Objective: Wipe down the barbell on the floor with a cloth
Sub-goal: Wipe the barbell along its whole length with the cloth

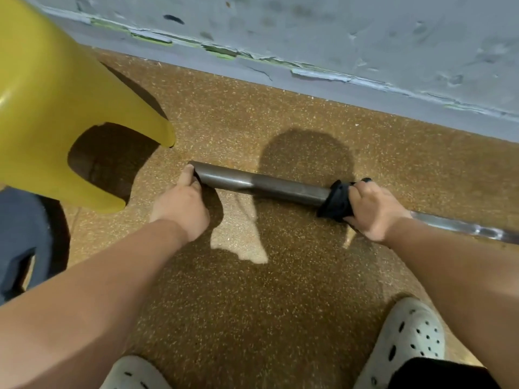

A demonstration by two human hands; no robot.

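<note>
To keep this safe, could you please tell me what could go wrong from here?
The barbell lies on the floor, steadied only by the left hand at its end, so it might roll. The right hand grips the cloth round the bar, so knuckles may scrape the floor. The yellow stool nearby could get knocked.

A yellow plastic stool (56, 108) stands at ten o'clock on the speckled floor (252, 290); peeling grey wall (337, 29) at twelve, white clogs (407, 341) at six.
</note>
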